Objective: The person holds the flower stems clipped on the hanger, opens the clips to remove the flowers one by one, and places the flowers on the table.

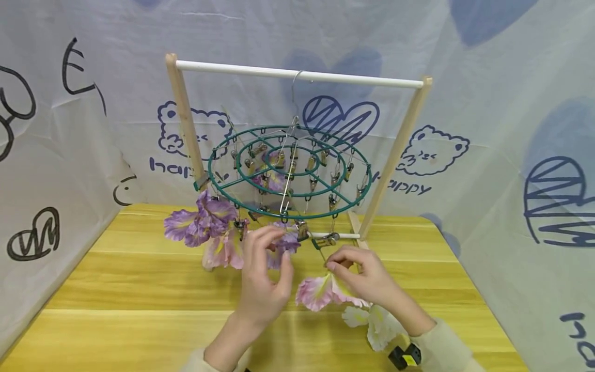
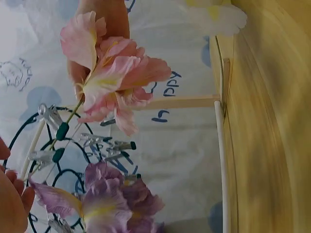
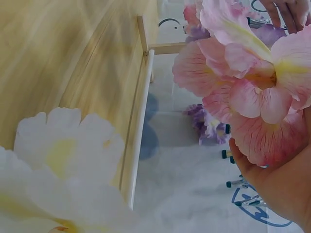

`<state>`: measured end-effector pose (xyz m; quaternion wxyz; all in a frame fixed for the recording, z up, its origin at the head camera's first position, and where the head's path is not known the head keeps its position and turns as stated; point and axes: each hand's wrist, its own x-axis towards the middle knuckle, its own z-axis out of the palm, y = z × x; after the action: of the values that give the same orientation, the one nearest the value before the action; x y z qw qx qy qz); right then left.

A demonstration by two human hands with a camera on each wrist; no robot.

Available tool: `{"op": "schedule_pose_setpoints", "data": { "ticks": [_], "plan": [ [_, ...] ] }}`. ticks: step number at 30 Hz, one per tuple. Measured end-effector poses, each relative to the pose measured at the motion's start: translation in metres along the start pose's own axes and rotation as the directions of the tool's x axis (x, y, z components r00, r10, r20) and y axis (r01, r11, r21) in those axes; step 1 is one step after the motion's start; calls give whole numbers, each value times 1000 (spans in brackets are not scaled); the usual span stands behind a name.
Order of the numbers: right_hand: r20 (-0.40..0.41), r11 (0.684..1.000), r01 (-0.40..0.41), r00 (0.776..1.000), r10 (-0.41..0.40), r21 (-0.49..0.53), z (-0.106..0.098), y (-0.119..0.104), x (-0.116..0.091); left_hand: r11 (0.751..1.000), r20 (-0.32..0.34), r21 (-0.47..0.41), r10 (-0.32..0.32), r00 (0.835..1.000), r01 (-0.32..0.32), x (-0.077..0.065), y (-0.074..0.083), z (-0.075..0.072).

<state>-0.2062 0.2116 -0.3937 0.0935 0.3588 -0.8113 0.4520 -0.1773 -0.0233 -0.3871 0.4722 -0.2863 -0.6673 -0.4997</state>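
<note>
My right hand (image 1: 364, 274) pinches the thin green stem of a pink artificial iris (image 1: 318, 292) between thumb and fingertips. The stem runs up to the green-tipped jaws of a metal clip (image 2: 51, 116), and the bloom hangs downward. My left hand (image 1: 265, 279) is raised beside it, fingers bent and thumb apart, with nothing seen between them; its fingertips overlap another clip (image 1: 302, 230) in the head view. These clips hang from a green round clip hanger (image 1: 290, 214). Behind my left hand hangs a purple iris (image 2: 104, 204).
A wooden stand with a white top rod (image 1: 232, 68) carries the hanger by its hook. More purple irises (image 1: 197, 219) and a pink iris (image 1: 223, 250) hang on the left. A white iris (image 1: 383, 325) lies on the wooden table (image 1: 139, 330) near my right forearm.
</note>
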Motion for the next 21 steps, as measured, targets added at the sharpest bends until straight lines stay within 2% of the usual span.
{"op": "schedule_pose_setpoints", "data": {
  "ticks": [6,13,17,21],
  "plan": [
    [-29,999,-10,1000,9,-41,-2,-1,-3,999,145,-19,31,989,-29,5,0,10],
    [-75,996,33,996,-40,-85,-5,-4,-6,999,292,-16,31,956,-28,13,3,17],
    [-95,993,59,993,-69,-103,-6,-6,-6,999,338,-34,12,941,-1,19,6,21],
    [-102,991,69,991,-81,-111,-8,-8,-7,999,354,-41,8,935,7,25,7,24]
  ]
}}
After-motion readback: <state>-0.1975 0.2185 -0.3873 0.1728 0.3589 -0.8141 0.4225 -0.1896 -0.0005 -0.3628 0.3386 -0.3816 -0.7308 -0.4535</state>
